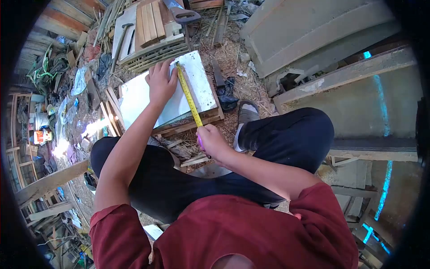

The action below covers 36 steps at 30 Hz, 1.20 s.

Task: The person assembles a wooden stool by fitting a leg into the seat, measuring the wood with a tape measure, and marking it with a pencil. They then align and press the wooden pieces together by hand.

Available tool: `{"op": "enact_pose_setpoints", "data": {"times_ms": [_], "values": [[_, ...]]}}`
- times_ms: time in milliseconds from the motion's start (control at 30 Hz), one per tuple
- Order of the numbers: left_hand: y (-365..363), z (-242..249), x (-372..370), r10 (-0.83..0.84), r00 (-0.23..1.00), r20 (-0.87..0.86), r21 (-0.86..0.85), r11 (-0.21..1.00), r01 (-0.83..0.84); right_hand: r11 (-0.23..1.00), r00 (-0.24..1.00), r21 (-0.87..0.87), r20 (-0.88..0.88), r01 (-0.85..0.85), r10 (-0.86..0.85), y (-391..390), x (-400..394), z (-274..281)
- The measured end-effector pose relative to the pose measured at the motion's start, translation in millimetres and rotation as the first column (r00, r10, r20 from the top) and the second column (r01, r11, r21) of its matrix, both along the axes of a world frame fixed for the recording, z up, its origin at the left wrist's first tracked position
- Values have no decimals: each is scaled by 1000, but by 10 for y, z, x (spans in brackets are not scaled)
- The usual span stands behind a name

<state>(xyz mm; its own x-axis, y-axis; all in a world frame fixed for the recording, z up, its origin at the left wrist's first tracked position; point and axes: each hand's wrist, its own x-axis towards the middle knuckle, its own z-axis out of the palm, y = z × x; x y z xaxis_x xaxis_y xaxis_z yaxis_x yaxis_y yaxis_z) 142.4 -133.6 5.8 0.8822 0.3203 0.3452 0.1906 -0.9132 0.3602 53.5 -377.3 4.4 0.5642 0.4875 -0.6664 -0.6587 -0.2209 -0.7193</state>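
A yellow tape measure blade (190, 97) stretches over a white board (142, 96) from near its far edge toward me. Wrapped round the tape measure's case, part of which shows purple (200, 143), is my right hand (213, 144), just off the board's near edge. My left hand (162, 84) lies on the far part of the board, fingers spread, the thumb close beside the blade's far end. The board rests on a low wooden frame (215, 115) between my knees.
Beyond the board, wooden slats (150, 23), a hammer (122, 45) and a handsaw (185, 16) lie on another panel. A dark plastic bag (227, 95) sits right of the board. Large panels (313, 31) lean at the right. Scraps and shavings litter the ground.
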Motion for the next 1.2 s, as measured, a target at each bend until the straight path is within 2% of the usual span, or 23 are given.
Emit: {"op": "enact_pose_setpoints", "data": {"times_ms": [133, 200, 333, 700, 933, 1200], "values": [[-11, 22, -14, -5, 1000, -28, -3, 1000, 5, 1000, 1000, 17, 19, 3, -3, 24, 29, 13], [-5, 37, -22, -10, 1000, -27, -8, 1000, 10, 999, 999, 40, -28, 18, -17, 41, 38, 72], [-24, 38, -23, 5, 1000, -25, -8, 1000, -5, 1000, 1000, 11, -5, 3, -3, 29, 15, 47], [11, -8, -9, 11, 999, -35, 10, 1000, -11, 1000, 997, 9, -79, -8, 9, 3, 46, 204], [-7, -6, -13, 1, 1000, -29, 83, 997, 2, 997, 993, 73, -118, 23, -15, -15, 39, 189], [-23, 23, -22, -9, 1000, -14, 111, 994, 10, 1000, 999, -1, -45, 17, -17, -5, 7, 144]]}}
